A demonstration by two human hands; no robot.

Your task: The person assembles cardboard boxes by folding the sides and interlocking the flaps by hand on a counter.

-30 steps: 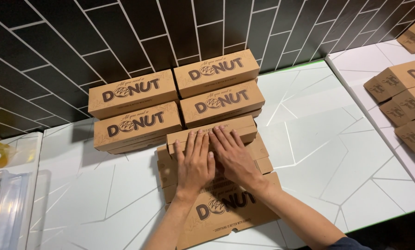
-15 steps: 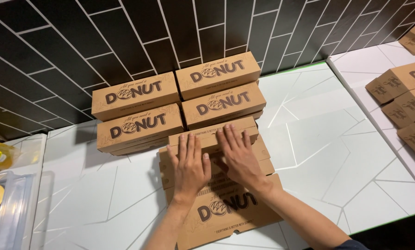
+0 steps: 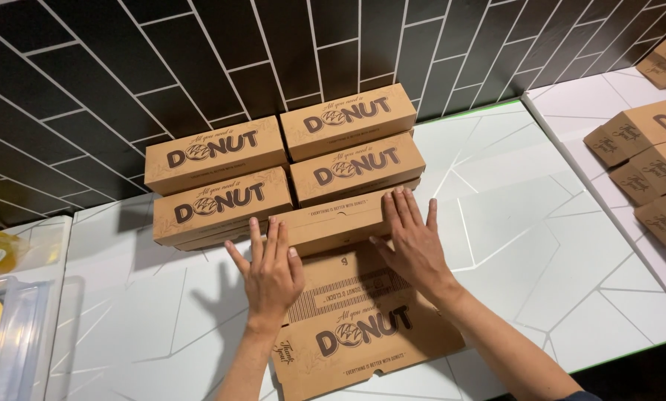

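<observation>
Head view: flat, unfolded brown cardboard box blank lying on the white marble-patterned table, near edge at the table's front. Left hand and right hand pressed flat on its raised far flap, fingers spread, gripping nothing. Beyond the flap, touching: four stacked brown cardboard boxes. Right of the blank, open tabletop.
</observation>
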